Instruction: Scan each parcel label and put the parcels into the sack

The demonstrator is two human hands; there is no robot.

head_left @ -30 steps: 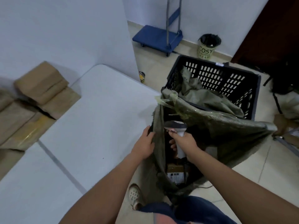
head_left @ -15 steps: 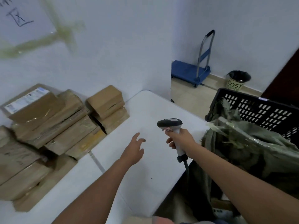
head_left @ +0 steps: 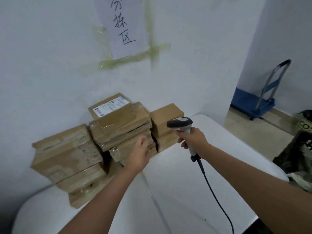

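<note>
Several brown cardboard parcels are stacked on the white table (head_left: 182, 186) against the wall. The top parcel (head_left: 111, 108) of the middle stack shows a white label. My left hand (head_left: 139, 154) reaches to the front of a lower box (head_left: 125, 149) in that stack and touches it; its fingers are mostly hidden behind the back of the hand. My right hand (head_left: 194, 141) grips the handle of a grey barcode scanner (head_left: 179, 123), held in front of the right-hand stack (head_left: 166, 119). The olive sack (head_left: 297, 159) shows only at the right edge.
The scanner's black cable (head_left: 214, 191) hangs down across the table. A black plastic crate (head_left: 303, 142) holds the sack beside the table. A blue platform trolley (head_left: 253, 103) and a bin (head_left: 305, 122) stand on the floor behind. A taped paper sign (head_left: 125, 26) hangs on the wall.
The view swung left from the sack to the parcel stacks. My left hand let go of the sack's rim and moved across the table to the middle stack. The scanner came out of the sack.
</note>
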